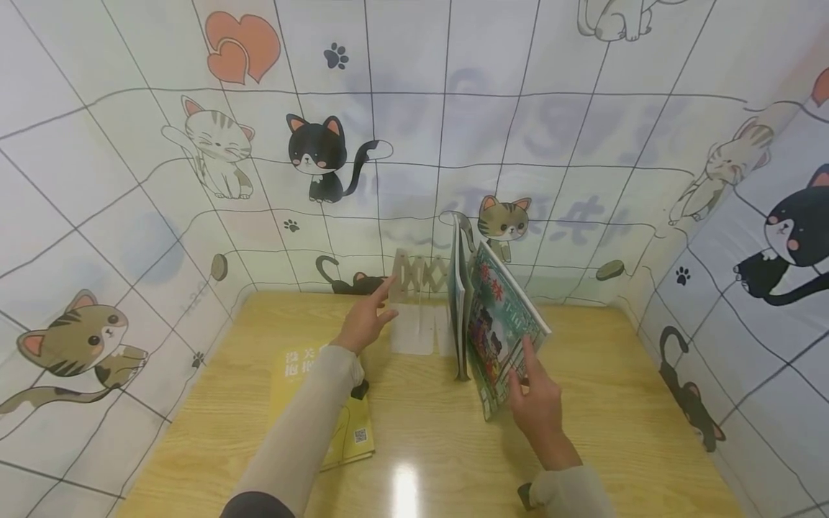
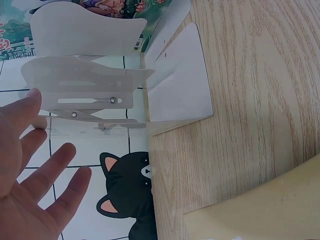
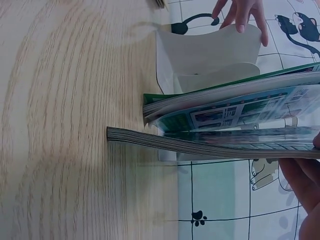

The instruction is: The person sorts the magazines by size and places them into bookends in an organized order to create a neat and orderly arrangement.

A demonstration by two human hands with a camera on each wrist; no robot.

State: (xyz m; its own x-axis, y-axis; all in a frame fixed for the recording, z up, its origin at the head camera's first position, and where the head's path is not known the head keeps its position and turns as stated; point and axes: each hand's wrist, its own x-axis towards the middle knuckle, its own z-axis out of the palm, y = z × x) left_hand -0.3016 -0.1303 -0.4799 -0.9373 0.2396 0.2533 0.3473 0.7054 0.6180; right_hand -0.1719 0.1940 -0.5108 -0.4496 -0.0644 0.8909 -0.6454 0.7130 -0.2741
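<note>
A white expandable book stand (image 1: 414, 327) with crossed slats at its back stands on the table, its end plate (image 2: 185, 75) seen in the left wrist view. My left hand (image 1: 365, 320) is at the stand's left side, fingers spread, and its fingertips touch the upright edge. One thin book (image 1: 459, 309) stands upright in the stand. Right of it a green illustrated magazine (image 1: 495, 324) leans to the right. My right hand (image 1: 537, 406) pinches the magazine's near edge, thumb on one face and fingers (image 3: 300, 180) on the other.
A yellow book (image 1: 352, 439) lies flat on the wooden table (image 1: 427, 446), partly under my left forearm. A sheet printed with cartoon cats (image 1: 317, 155) covers the wall behind and both sides.
</note>
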